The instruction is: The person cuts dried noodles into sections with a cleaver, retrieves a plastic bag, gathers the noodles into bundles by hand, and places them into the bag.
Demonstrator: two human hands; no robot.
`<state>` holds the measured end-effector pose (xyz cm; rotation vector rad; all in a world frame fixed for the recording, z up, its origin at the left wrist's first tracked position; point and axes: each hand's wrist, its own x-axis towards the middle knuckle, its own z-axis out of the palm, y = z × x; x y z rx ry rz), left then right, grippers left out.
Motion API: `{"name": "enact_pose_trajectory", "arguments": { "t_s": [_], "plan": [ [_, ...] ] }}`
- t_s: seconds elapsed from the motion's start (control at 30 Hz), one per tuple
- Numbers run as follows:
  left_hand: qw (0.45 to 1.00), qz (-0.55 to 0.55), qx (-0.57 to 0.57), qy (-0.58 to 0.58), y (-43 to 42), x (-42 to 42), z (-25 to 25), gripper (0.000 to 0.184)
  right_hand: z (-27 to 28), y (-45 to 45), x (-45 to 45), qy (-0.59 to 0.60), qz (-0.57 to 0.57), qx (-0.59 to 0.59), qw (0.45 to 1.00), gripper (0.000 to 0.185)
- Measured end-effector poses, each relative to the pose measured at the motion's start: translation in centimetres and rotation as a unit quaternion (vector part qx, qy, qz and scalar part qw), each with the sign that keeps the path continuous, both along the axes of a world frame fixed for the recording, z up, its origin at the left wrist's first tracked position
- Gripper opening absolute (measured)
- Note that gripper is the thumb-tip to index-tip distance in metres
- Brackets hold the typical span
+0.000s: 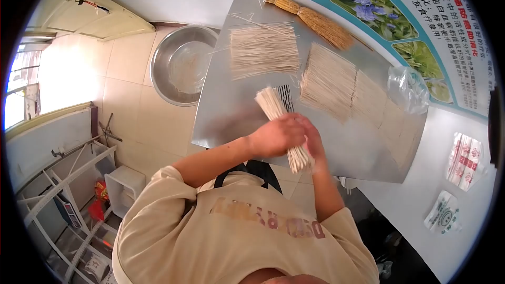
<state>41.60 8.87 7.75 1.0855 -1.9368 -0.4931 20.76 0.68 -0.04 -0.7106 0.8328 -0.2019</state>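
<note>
A bundle of pale dry noodle-like sticks (271, 103) is held over the near edge of the metal table. My left hand (278, 135) is wrapped round the middle of the bundle. At its right side, my right hand (312, 138) is against the bundle, its fingers bent near my left fingers; what they hold, if anything, is hidden. Just beyond the bundle lies a black-and-white striped piece (284, 98). Farther back, one layer of loose sticks (264, 50) is spread on the table, and a longer spread (329, 82) stretches to the right.
A straw brush (315, 18) lies at the metal table's (226, 121) back edge. Clear plastic (408, 89) rests at the right, near a printed poster (379, 10). A large metal basin (184, 66) is left of the table. White shelving (68, 184) stands at the lower left.
</note>
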Motion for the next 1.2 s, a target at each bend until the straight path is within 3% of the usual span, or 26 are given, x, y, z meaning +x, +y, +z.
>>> {"name": "enact_pose_trajectory", "arguments": {
  "t_s": [0.03,0.1,0.13,0.27,0.33,0.37,0.4,0.47,0.53,0.6,0.63,0.67,0.7,0.73,0.77,0.8,0.83,0.87,0.9,0.97,1.0,1.07,1.1,1.2],
  "plan": [
    [0.992,-0.065,-0.018,-0.104,0.0,-0.4,0.2,0.017,0.3,0.4,-0.6,0.002,-0.002,-0.001,1.000,0.059],
    [0.984,-0.093,-0.067,-0.137,0.0,-1.1,-0.5,0.012,1.2,0.8,-1.5,-0.083,0.003,0.238,0.968,0.071],
    [0.971,-0.115,-0.115,-0.173,-0.2,-1.4,-1.2,0.009,1.9,0.9,-0.5,-0.049,0.024,0.248,0.967,0.089],
    [0.927,-0.196,-0.164,-0.275,0.6,-1.8,-4.5,0.008,1.8,-0.1,2.4,-0.152,0.070,0.298,0.940,0.084],
    [0.893,-0.253,-0.096,-0.359,1.1,-0.8,-4.7,0.023,0.2,0.3,3.5,-0.140,0.102,0.222,0.959,0.063],
    [0.890,-0.260,-0.095,-0.362,1.7,-0.1,-4.6,0.023,-0.9,-0.3,4.5,-0.147,0.097,0.223,0.959,0.063],
    [0.913,-0.207,-0.105,-0.335,2.4,0.7,-4.5,0.034,-2.1,-1.1,5.5,-0.142,0.146,0.214,0.955,0.054],
    [0.931,-0.164,-0.114,-0.307,3.6,2.6,-2.8,0.044,1.1,-1.2,7.7,-0.047,0.153,0.145,0.977,0.032],
    [0.956,-0.122,-0.007,-0.266,4.7,5.0,1.1,0.062,1.7,-0.5,9.5,-0.059,0.115,0.084,0.988,0.029],
    [0.970,0.036,0.210,-0.114,5.8,7.2,0.9,0.074,1.9,-0.1,10.3,-0.090,0.103,-0.018,0.990,0.024],
    [0.949,0.128,0.290,0.001,5.9,8.0,0.7,0.079,3.1,0.2,10.9,-0.095,0.093,-0.015,0.991,0.024],
    [0.895,0.229,0.355,0.146,5.4,8.7,0.1,0.084,4.4,1.0,11.4,-0.087,0.100,-0.117,0.984,0.026],
    [0.893,0.223,0.365,0.136,4.7,9.2,-0.1,0.084,5.2,2.2,11.8,-0.080,0.102,-0.213,0.969,0.027],
    [0.934,0.109,0.317,0.123,3.1,9.4,-0.7,0.079,3.5,2.5,11.8,-0.106,0.138,-0.283,0.943,0.031],
    [0.959,-0.007,0.261,0.110,2.1,9.6,-1.0,0.073,2.6,2.6,12.0,-0.107,0.133,-0.281,0.944,0.031],
    [0.959,-0.011,0.262,0.107,1.9,9.9,-1.8,0.073,1.9,2.4,12.1,-0.089,0.171,-0.413,0.890,0.033],
    [0.968,-0.022,0.249,0.024,1.9,10.0,-2.8,0.076,1.6,2.3,12.2,-0.068,0.208,-0.537,0.815,0.036],
    [0.970,-0.031,0.233,-0.060,1.9,10.2,-3.8,0.078,1.4,2.1,12.6,-0.084,0.204,-0.561,0.798,0.038],
    [0.971,-0.031,0.230,-0.063,1.8,10.5,-3.8,0.078,1.2,2.0,12.9,-0.086,0.201,-0.564,0.797,0.038],
    [0.978,-0.006,0.185,-0.100,2.1,11.0,-4.0,0.088,0.9,2.2,13.5,-0.058,0.196,-0.658,0.725,0.035],
    [0.978,-0.006,0.185,-0.100,1.9,11.1,-4.0,0.088,0.0,2.1,13.9,-0.059,0.196,-0.657,0.725,0.035],
    [0.972,0.004,0.198,-0.123,0.9,11.2,-3.8,0.092,-1.9,1.8,14.8,-0.083,0.188,-0.527,0.824,0.031],
    [0.972,0.003,0.199,-0.123,0.5,11.3,-3.6,0.092,-1.6,1.9,14.6,-0.083,0.188,-0.526,0.825,0.031],
    [0.971,-0.034,0.236,0.026,-1.7,11.5,-1.1,0.109,4.5,0.8,13.4,-0.024,0.137,-0.440,0.887,0.027]
  ]
}}
